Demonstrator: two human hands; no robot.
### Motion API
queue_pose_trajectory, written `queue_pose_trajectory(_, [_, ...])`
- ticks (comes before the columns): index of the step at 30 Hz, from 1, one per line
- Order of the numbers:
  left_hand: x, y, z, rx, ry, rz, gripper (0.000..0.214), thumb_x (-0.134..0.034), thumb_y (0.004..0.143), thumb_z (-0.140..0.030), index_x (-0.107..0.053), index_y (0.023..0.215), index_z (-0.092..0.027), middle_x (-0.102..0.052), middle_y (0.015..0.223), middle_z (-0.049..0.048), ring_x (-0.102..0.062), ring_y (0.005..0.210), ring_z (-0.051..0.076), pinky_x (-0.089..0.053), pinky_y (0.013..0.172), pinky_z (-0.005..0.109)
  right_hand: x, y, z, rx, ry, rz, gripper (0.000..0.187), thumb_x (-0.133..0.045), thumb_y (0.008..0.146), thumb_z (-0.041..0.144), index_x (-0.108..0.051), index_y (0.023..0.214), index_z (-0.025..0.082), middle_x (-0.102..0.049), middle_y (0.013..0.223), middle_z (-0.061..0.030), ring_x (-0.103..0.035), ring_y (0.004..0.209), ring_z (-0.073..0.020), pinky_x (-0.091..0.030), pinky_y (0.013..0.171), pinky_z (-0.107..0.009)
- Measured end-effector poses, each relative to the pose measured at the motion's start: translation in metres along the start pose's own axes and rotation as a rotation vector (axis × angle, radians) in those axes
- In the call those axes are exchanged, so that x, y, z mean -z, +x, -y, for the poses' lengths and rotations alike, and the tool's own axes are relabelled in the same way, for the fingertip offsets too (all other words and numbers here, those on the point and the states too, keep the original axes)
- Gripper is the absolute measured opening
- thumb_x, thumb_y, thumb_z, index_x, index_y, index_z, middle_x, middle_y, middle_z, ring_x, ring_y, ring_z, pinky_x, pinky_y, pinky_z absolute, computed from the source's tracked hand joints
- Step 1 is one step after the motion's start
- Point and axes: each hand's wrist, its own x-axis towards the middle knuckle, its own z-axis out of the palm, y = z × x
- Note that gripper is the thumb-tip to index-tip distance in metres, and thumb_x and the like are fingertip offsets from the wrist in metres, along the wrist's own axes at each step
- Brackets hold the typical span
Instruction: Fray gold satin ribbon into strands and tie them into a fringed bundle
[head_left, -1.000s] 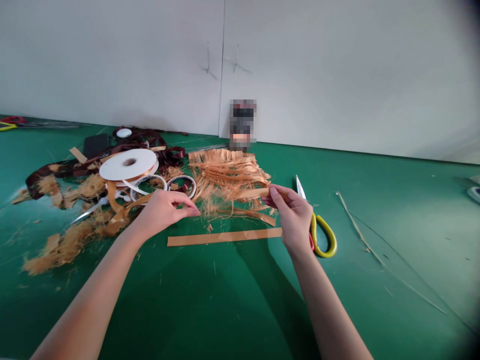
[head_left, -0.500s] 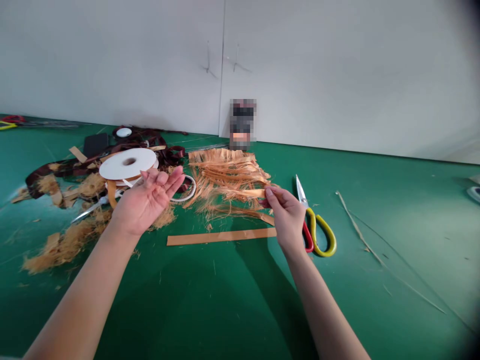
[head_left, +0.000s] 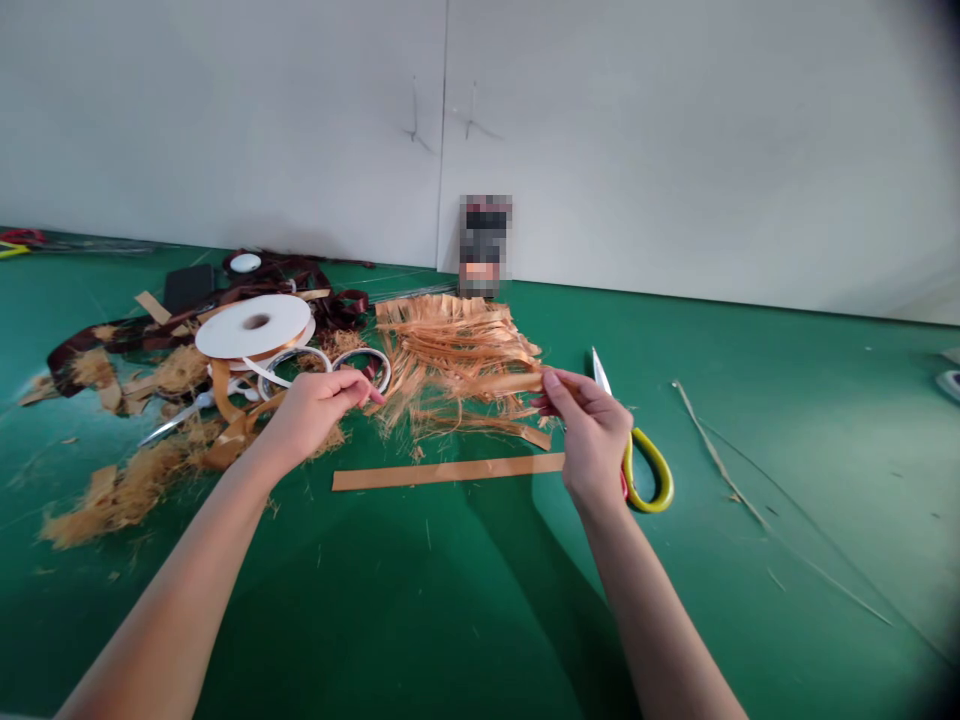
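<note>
My right hand (head_left: 596,425) pinches the right end of a tan ribbon strip (head_left: 506,383), which stretches leftward over a heap of frayed ribbon pieces (head_left: 457,335). The strip's left end breaks into loose threads. My left hand (head_left: 319,410) is turned palm down, its thumb and fingers pressed together just left of those threads. Whatever lies between these fingertips is too fine to make out. Below both hands, a flat uncut tan ribbon (head_left: 442,473) lies on the green table. Scissors (head_left: 651,475) with yellow and red handles are partly hidden behind my right hand.
On the left are a white ribbon spool (head_left: 255,327), white-handled scissors (head_left: 360,368), tangled dark brown ribbon (head_left: 94,342) and clumps of tan fluff (head_left: 120,500). A blurred-out object (head_left: 486,245) leans on the white wall. A thin pale strand (head_left: 720,465) lies at right.
My left hand has turned over from an open, palm-up pose and closed its fingers into a pinch. My right hand has shifted slightly right, drawing the ribbon strip along.
</note>
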Motion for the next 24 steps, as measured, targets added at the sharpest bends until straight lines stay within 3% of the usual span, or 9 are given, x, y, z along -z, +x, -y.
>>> queue_pose_trajectory(3, [0.0002, 0.0014, -0.0003, -0.062, 0.226, 0.029, 0.023, -0.055, 0.08, -0.029, -0.065, 0.061, -0.02, -0.059, 0.061, 0.0005, -0.048, 0.057, 0.015, -0.033, 0.057, 0.024, 0.0054, 0.0069, 0.0008, -0.017, 0.041, -0.113, 0.013, -0.073, 0.073, 0.029, -0.073, 0.08, 0.018, -0.067, 0.064, 0.0008, -0.06, 0.056, -0.0111, -0.05, 0.057, -0.027])
queue_pose_trajectory(7, [-0.0001, 0.001, -0.0007, -0.095, 0.283, -0.017, 0.027, -0.046, 0.085, -0.033, -0.051, 0.062, -0.02, -0.053, 0.059, -0.002, -0.048, 0.058, 0.016, -0.035, 0.062, 0.025, 0.0056, 0.0077, 0.0006, -0.027, 0.035, -0.127, 0.016, -0.074, 0.072, 0.032, -0.073, 0.079, 0.017, -0.068, 0.066, 0.0002, -0.06, 0.055, -0.0111, -0.049, 0.057, -0.027])
queue_pose_trajectory(10, [0.0003, -0.0008, -0.0023, -0.086, 0.291, -0.079, 0.028, -0.042, 0.089, -0.041, -0.059, 0.079, -0.022, -0.052, 0.061, -0.0027, -0.045, 0.055, 0.015, -0.034, 0.057, 0.025, 0.0033, 0.0051, -0.0016, -0.048, 0.015, -0.023, 0.021, -0.07, 0.076, 0.036, -0.074, 0.086, 0.018, -0.068, 0.067, 0.0002, -0.06, 0.056, -0.0115, -0.049, 0.058, -0.028])
queue_pose_trajectory(12, [0.0009, -0.002, -0.0039, -0.042, 0.292, -0.034, 0.032, -0.047, 0.087, -0.048, -0.067, 0.087, -0.022, -0.054, 0.06, -0.0023, -0.044, 0.052, 0.015, -0.033, 0.055, 0.026, 0.002, 0.0036, -0.0035, -0.075, 0.017, 0.074, 0.023, -0.067, 0.079, 0.037, -0.073, 0.091, 0.019, -0.069, 0.068, -0.0001, -0.061, 0.057, -0.0129, -0.051, 0.061, -0.03])
queue_pose_trajectory(15, [0.0019, -0.0025, -0.0041, 0.019, 0.251, 0.05, 0.028, -0.063, 0.077, -0.049, -0.073, 0.079, -0.023, -0.062, 0.063, 0.0007, -0.05, 0.054, 0.017, -0.036, 0.057, 0.028, 0.0008, 0.0025, -0.0057, -0.09, 0.016, 0.158, 0.024, -0.064, 0.081, 0.037, -0.071, 0.096, 0.02, -0.07, 0.069, -0.0002, -0.064, 0.06, -0.015, -0.053, 0.066, -0.033])
queue_pose_trajectory(18, [0.0024, -0.0008, -0.0005, -0.065, 0.059, 0.005, 0.022, -0.066, 0.077, -0.042, -0.07, 0.067, -0.023, -0.068, 0.082, 0.0048, -0.059, 0.079, 0.022, -0.042, 0.069, 0.03, -0.0002, 0.0025, -0.0066, -0.096, 0.026, 0.189, 0.022, -0.064, 0.081, 0.037, -0.068, 0.097, 0.021, -0.07, 0.068, 0.0007, -0.065, 0.06, -0.0148, -0.054, 0.066, -0.033])
queue_pose_trajectory(22, [0.001, 0.0031, 0.0036, -0.24, -0.496, -0.077, 0.032, -0.066, 0.082, -0.038, -0.059, 0.056, -0.019, -0.062, 0.123, 0.0054, -0.05, 0.119, 0.024, -0.043, 0.093, 0.03, -0.0014, 0.0025, -0.0069, -0.104, 0.047, 0.198, 0.016, -0.067, 0.079, 0.036, -0.063, 0.083, 0.021, -0.068, 0.064, 0.0018, -0.064, 0.056, -0.0129, -0.053, 0.062, -0.03])
queue_pose_trajectory(24, [-0.0003, 0.0044, 0.003, -0.26, -0.763, -0.029, 0.036, -0.067, 0.082, -0.039, -0.057, 0.055, -0.018, -0.065, 0.118, 0.0056, -0.047, 0.126, 0.023, -0.041, 0.101, 0.03, -0.002, 0.0018, -0.0066, -0.111, 0.048, 0.22, 0.015, -0.068, 0.078, 0.034, -0.063, 0.08, 0.02, -0.069, 0.065, 0.0009, -0.063, 0.056, -0.0125, -0.053, 0.062, -0.029])
